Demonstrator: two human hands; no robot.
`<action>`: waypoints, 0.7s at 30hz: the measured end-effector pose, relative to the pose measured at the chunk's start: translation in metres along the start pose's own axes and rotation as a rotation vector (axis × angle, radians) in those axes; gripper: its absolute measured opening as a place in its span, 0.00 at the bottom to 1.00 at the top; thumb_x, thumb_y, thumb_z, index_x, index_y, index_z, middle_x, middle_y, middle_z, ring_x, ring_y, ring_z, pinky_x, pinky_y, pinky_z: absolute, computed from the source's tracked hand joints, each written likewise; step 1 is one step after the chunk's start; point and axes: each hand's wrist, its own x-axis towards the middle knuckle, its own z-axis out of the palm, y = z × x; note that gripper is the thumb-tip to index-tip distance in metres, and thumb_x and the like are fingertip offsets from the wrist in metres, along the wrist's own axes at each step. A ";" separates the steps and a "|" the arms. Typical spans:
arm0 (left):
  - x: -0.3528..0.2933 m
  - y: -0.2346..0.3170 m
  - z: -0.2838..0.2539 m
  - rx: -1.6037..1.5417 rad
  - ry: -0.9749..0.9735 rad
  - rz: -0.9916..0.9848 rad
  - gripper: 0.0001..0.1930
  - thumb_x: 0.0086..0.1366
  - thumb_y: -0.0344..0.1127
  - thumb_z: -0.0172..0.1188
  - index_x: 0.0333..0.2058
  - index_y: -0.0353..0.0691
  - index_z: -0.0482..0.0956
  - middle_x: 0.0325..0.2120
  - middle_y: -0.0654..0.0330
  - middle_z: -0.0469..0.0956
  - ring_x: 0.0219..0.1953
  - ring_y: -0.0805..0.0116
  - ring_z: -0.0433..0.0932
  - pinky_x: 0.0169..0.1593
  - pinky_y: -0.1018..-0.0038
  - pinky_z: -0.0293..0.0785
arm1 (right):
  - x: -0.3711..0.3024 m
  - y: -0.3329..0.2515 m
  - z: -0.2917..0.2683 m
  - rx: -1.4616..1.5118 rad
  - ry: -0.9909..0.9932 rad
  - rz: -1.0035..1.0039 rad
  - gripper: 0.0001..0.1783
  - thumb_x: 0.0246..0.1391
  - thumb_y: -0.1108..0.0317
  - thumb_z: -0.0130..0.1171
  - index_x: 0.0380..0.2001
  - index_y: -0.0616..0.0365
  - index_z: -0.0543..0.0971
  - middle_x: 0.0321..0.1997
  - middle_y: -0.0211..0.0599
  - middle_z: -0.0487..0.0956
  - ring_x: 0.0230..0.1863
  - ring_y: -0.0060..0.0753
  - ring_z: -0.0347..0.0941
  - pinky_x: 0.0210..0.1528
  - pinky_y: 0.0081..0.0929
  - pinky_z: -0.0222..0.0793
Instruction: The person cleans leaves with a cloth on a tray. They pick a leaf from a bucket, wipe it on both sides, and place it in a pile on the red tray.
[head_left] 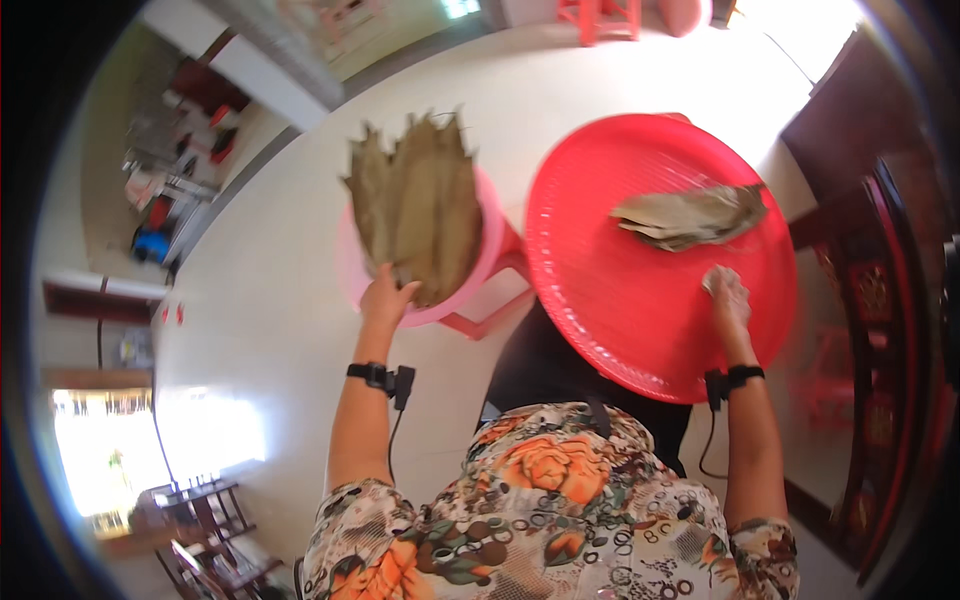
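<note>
A sheaf of long, flat, olive-brown leaves (pixel 418 205) lies over a pink basin (pixel 487 215) to the left. My left hand (pixel 388 297) is closed at the near end of these leaves, thumb toward the right. On the right, a big round red tray (pixel 590 290) carries a smaller pile of folded leaves (pixel 690 215). Just nearer than that pile, my right hand (pixel 733 305) is over the tray, its fingers bunched round what looks like a pale crumpled cloth (pixel 715 281). Blur softens that hand's outline.
A red stool (pixel 480 322) shows beneath the pink basin, close to the tray. Dark carved wooden furniture (pixel 870 300) lines the right side. Far off stands another red stool (pixel 600 20). Wooden chairs (pixel 215 515) are at lower left, on the pale tiled floor (pixel 265 300).
</note>
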 end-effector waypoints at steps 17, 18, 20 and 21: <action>0.033 0.277 0.084 -0.224 -0.013 0.946 0.21 0.60 0.35 0.58 0.53 0.40 0.70 0.42 0.46 0.75 0.47 0.47 0.75 0.49 0.59 0.72 | -0.008 -0.030 -0.002 -0.238 0.004 0.145 0.26 0.57 0.63 0.50 0.60 0.46 0.66 0.59 0.47 0.65 0.55 0.50 0.66 0.43 0.43 0.74; 0.042 0.288 0.105 -0.213 0.000 0.922 0.21 0.60 0.34 0.58 0.53 0.42 0.70 0.43 0.46 0.75 0.47 0.46 0.74 0.49 0.57 0.72 | -0.011 -0.037 -0.003 -0.216 0.021 0.142 0.26 0.56 0.64 0.50 0.59 0.46 0.67 0.60 0.47 0.64 0.55 0.51 0.66 0.43 0.43 0.73; 0.052 0.322 0.138 -0.234 0.010 0.945 0.22 0.60 0.34 0.57 0.54 0.43 0.69 0.44 0.45 0.75 0.47 0.44 0.74 0.49 0.56 0.72 | -0.022 -0.027 0.013 -0.267 0.128 0.121 0.26 0.55 0.64 0.51 0.58 0.46 0.67 0.60 0.48 0.64 0.54 0.54 0.66 0.43 0.45 0.73; 0.058 0.323 0.145 -0.200 -0.099 0.822 0.21 0.59 0.34 0.57 0.52 0.44 0.71 0.44 0.46 0.76 0.46 0.46 0.75 0.47 0.57 0.72 | -0.027 -0.034 0.012 -0.279 0.132 0.100 0.26 0.54 0.64 0.52 0.58 0.46 0.67 0.60 0.50 0.64 0.53 0.55 0.67 0.43 0.46 0.72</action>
